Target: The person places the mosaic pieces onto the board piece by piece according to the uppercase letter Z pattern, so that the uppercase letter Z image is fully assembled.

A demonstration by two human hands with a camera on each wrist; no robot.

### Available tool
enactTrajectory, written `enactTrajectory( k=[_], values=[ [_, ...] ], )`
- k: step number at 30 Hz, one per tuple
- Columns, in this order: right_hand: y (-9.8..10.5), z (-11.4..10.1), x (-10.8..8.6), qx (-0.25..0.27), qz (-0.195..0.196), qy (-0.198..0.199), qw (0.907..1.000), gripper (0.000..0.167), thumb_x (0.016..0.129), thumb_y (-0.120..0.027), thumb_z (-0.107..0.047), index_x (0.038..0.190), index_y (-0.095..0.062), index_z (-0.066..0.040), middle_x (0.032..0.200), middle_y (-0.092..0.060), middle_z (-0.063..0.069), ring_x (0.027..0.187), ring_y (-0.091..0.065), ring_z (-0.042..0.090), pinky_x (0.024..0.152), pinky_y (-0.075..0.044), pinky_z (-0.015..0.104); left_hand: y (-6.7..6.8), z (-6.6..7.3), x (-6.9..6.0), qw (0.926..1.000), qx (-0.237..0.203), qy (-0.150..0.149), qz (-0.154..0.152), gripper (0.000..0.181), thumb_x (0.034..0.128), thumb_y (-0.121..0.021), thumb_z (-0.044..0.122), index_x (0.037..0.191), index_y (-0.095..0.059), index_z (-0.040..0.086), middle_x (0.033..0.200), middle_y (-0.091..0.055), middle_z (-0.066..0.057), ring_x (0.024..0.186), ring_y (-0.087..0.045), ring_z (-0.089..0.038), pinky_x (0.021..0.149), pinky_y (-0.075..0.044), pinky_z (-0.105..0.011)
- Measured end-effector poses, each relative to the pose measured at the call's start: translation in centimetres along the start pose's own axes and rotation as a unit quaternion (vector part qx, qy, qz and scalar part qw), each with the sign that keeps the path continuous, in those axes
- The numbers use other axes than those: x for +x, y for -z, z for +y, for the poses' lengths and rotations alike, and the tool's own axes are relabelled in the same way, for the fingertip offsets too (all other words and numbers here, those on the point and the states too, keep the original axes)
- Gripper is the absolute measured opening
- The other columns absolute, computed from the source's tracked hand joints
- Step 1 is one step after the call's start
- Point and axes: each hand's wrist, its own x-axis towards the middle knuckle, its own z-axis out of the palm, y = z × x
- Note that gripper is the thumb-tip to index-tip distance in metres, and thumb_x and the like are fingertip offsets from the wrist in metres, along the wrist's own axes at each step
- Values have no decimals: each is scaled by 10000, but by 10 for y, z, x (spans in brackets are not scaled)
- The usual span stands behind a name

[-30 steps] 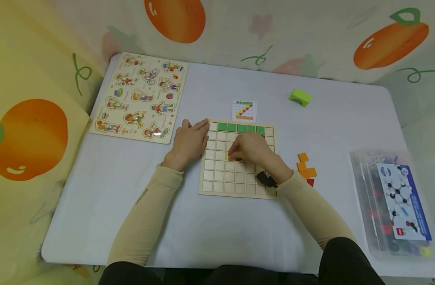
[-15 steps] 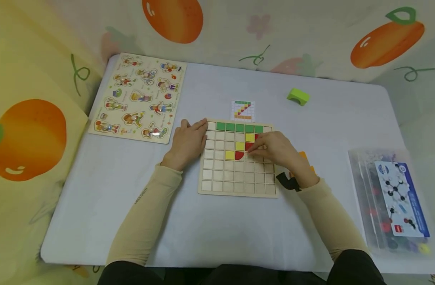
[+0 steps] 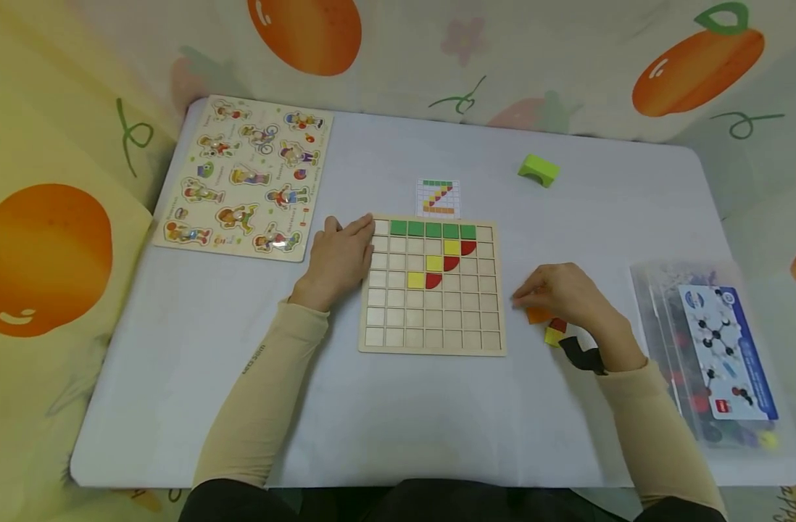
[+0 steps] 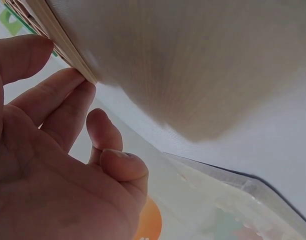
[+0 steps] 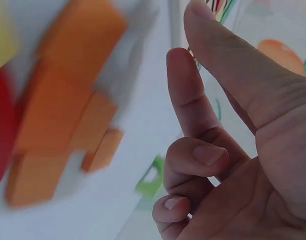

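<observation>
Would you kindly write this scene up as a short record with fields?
Board: wooden grid
Pieces laid: five green squares in the far row; three yellow squares and three red pieces diagonally
Loose pieces: orange, red and yellow, right of the board
Pattern card: at the board's far edge
Left hand: touching the board's edge
Right hand: near the loose pieces, nothing visibly held

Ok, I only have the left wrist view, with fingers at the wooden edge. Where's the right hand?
Observer: The right hand is by the loose orange tiles, to the right of the board.
Operator: How many green squares are on the board?
Observer: Five green squares, side by side in its far row.
Operator: And anything past that row?
Observer: A small printed card lies at the board's far edge.
</observation>
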Motion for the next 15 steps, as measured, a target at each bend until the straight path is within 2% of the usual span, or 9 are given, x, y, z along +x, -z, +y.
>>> enactTrajectory(
  k=[2,7,12,15],
  values=[
    [2,6,-7,41,-142,-221,9996,171,879,-820,-257,992,-843,-131,1035,-809,78,947,-697,242,796,-504,322,-1,0,0,10000,2,-6,23,483,1072,-488,233,1536,-498,98,1651,-441,-25,1142,-477,-391,873,-451,-482],
    [8,21,-26,-267,-483,-676,9962,271,812,-868,-338,985,-825,-134,1036,-801,86,927,-673,256,749,-510,348,-2,-1,0,10000,10,-33,93,481,1067,-499,227,1529,-508,95,1645,-449,-28,1127,-483,-390,860,-453,-481],
    [4,32,-36,-447,-710,-664,9943,295,773,-900,-305,981,-798,-123,942,-781,23,848,-620,201,726,-489,332,-3,-1,0,9999,-30,-39,101,480,1068,-500,227,1530,-507,96,1647,-448,-27,1125,-483,-389,859,-453,-479],
    [2,37,-39,-411,-626,-610,9953,317,773,-901,-291,1006,-786,-110,937,-763,18,854,-610,198,727,-473,314,-3,-1,0,9999,-18,-30,115,484,1068,-498,228,1533,-503,95,1648,-445,-27,1122,-482,-385,858,-449,-474]
  ],
)
